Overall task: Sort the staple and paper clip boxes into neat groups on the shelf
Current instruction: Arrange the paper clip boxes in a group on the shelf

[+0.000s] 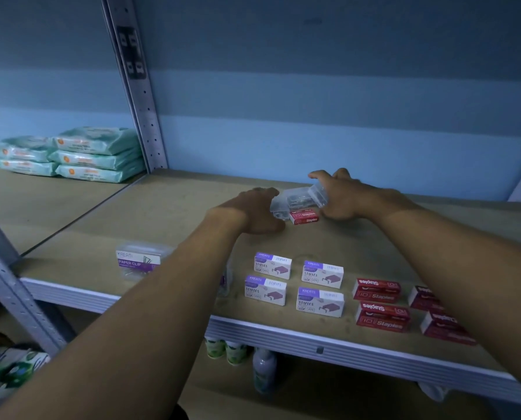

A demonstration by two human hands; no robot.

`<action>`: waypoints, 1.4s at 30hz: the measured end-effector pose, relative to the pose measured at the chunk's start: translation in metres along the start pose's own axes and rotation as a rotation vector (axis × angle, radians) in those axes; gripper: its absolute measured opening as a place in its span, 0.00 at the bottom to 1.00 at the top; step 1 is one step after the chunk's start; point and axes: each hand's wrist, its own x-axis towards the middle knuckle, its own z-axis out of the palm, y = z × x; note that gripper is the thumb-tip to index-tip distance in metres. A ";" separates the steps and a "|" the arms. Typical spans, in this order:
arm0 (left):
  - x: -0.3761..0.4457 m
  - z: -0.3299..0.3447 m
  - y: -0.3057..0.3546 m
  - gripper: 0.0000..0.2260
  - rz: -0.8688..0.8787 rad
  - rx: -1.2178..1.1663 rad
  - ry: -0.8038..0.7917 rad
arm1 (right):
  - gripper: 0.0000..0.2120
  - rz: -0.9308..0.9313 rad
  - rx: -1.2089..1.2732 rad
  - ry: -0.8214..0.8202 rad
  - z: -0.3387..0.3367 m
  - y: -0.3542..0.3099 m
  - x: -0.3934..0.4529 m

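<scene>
Both arms stretched deep over the tan board shelf [162, 213], toward its back edge. Right hand [341, 197] clamped on a clear plastic paper clip box [306, 195], fingers [318, 174] curled over the far side, box tilted and lifted off the board. Left hand [253, 209] palm down just beside it, fingers bent against a second clear plastic case [277, 210]; gripping or only touching, cannot tell. Small red cardboard staples box [304, 216] lying flat between the two hands, just under the clear boxes.

Nearer the front edge, four white-and-purple staples boxes [273, 265] set in a tidy two-by-two block. To the right of them, dark red staples boxes [376, 290] in a second two-by-two block, right-hand pair partly hidden behind the right forearm. Toward the front left corner, a clear paper clip box with a purple label [138, 262], well apart from the rest, partly behind the left forearm.

On the neighbouring shelf at left, stacked pale green soft packs [68, 154]. Below the front edge, small bottles [263, 369] on the lower level.
</scene>
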 end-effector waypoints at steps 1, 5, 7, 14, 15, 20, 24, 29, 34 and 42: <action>0.001 0.001 0.001 0.23 -0.014 -0.003 -0.006 | 0.43 0.008 0.001 -0.005 0.001 0.001 0.002; 0.010 0.006 -0.005 0.25 -0.037 -0.036 -0.003 | 0.36 0.004 0.025 0.013 0.005 0.006 0.000; 0.010 0.006 -0.006 0.30 -0.025 -0.063 0.040 | 0.30 -0.019 0.049 0.052 0.006 0.009 -0.002; 0.010 0.003 -0.011 0.30 -0.036 -0.166 0.124 | 0.17 -0.110 0.182 0.228 0.006 0.017 -0.013; 0.010 0.002 -0.012 0.30 -0.032 -0.173 0.133 | 0.18 -0.112 0.200 0.227 0.005 0.017 -0.015; 0.004 -0.004 -0.014 0.26 0.025 -0.204 0.192 | 0.21 -0.033 0.368 0.217 -0.004 0.023 -0.021; -0.002 -0.012 -0.012 0.18 0.053 -0.276 0.262 | 0.21 0.020 0.544 0.258 -0.011 0.024 -0.029; -0.013 -0.026 -0.003 0.16 0.028 -0.298 0.311 | 0.16 0.000 0.784 0.277 -0.014 0.021 -0.055; -0.024 -0.032 0.006 0.20 0.004 -0.205 0.292 | 0.16 0.037 0.905 0.306 -0.015 0.020 -0.080; -0.025 -0.029 0.016 0.28 -0.031 -0.017 0.184 | 0.14 -0.054 0.877 0.227 -0.010 0.022 -0.100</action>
